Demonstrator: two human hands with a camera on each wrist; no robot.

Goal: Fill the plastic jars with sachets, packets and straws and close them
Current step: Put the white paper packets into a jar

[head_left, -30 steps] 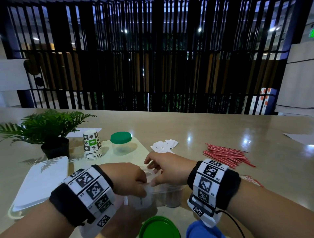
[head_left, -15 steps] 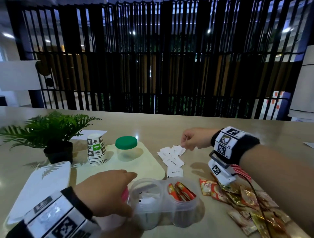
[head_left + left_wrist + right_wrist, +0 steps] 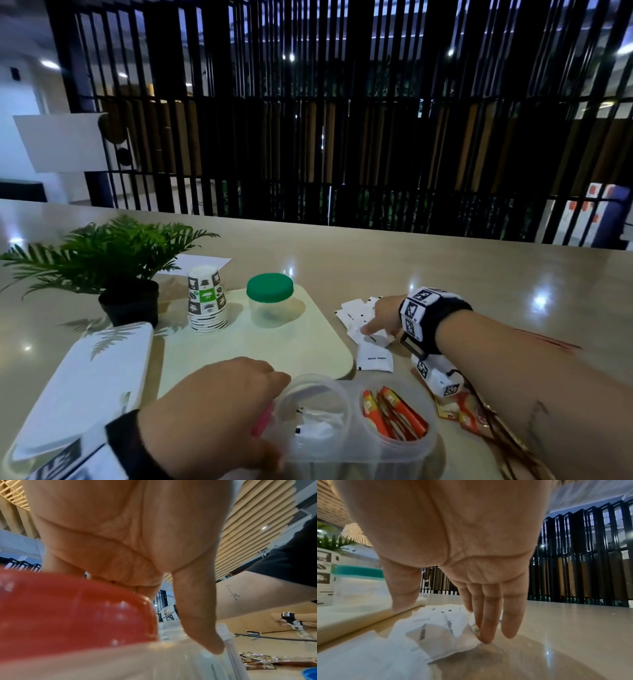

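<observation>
A clear plastic jar set stands at the table's near edge. One open compartment holds white sachets, the one beside it red packets. My left hand grips the set's left end over a pink-red lid, thumb on the clear rim. Out to the right, my right hand hangs over the loose white sachets on the table. Its straight fingertips touch one white sachet, with the thumb held apart. A green-lidded jar stands shut.
The green-lidded jar sits on a cream tray. To its left are stacked paper cups, a potted plant and a white box. Brown and red packets lie under my right forearm, which hides most of the red straws.
My right hand left the jar, reached out to the sachet pile and has now dropped its fingertips onto the nearer sachets. My left hand stayed on the jar set.
</observation>
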